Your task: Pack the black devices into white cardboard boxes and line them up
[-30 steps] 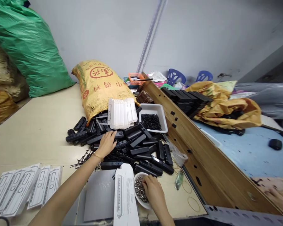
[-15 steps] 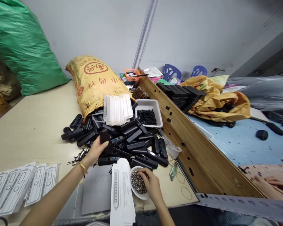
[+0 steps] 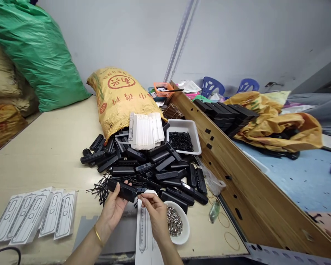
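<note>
My left hand (image 3: pixel 112 210) grips a long black plastic piece (image 3: pixel 122 189), held level just above the table in front of the heap of black pieces (image 3: pixel 151 167). My right hand (image 3: pixel 153 213) is pinched at the right end of that piece; whatever is between its fingertips is too small to make out. A white bowl of small metal bits (image 3: pixel 178 223) sits just right of my right hand. A white printed card (image 3: pixel 143 235) lies under my hands. Thin black pins (image 3: pixel 100 188) are scattered left of the held piece.
A yellow sack (image 3: pixel 118 97) spills the black pieces; a stack of white cards (image 3: pixel 146 130) and a white tray of pins (image 3: pixel 183 140) sit on the heap. White cards (image 3: pixel 35 215) lie at the left. A wooden divider (image 3: pixel 237 173) runs along the right. A green bag (image 3: pixel 35 55) stands at the far left.
My left hand picked a black piece out of the heap and brought it toward me. My right hand left the bowl and came to the piece's right end.
</note>
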Available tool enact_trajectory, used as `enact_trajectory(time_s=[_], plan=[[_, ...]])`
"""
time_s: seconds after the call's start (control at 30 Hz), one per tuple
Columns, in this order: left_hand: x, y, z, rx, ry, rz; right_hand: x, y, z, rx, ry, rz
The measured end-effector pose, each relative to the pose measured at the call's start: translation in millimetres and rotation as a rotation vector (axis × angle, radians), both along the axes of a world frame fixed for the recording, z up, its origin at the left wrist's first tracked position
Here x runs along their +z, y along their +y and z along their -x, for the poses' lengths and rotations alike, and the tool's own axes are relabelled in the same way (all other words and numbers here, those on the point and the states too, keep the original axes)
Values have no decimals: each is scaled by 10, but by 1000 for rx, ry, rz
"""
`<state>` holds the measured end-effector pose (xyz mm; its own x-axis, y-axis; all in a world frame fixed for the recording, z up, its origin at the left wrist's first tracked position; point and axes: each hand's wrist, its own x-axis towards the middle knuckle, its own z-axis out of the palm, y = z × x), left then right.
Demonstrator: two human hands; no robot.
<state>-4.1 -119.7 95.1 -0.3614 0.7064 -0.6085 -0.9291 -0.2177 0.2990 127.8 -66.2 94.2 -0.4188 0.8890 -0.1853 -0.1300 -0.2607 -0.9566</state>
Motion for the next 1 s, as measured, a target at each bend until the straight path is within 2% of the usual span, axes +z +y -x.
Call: enact_trajectory(time_s=[0.1, 0.23, 0.4, 0.57, 0.67, 0.87, 1.0], plan=[[-5, -8, 9, 13, -2, 1, 21, -25, 77, -4, -27, -64], [-32, 11, -9, 17, -2, -37, 11, -40, 130, -45, 4, -44], [-73, 25, -19, 19, 1, -42, -22, -61, 138, -22, -6, -62], [-71, 25, -31, 28, -31, -34, -75, -79, 143, -58, -37, -150], [-39, 26, -38, 28, -42, -35, -106, -93, 126, -56, -133, -264], [-1, 14, -42, 18, -33, -37, -111, -110, 91, -89, -307, -649], [-13, -16, -54, 16, 18, -49, -114, -95, 90, -89, -342, -711]])
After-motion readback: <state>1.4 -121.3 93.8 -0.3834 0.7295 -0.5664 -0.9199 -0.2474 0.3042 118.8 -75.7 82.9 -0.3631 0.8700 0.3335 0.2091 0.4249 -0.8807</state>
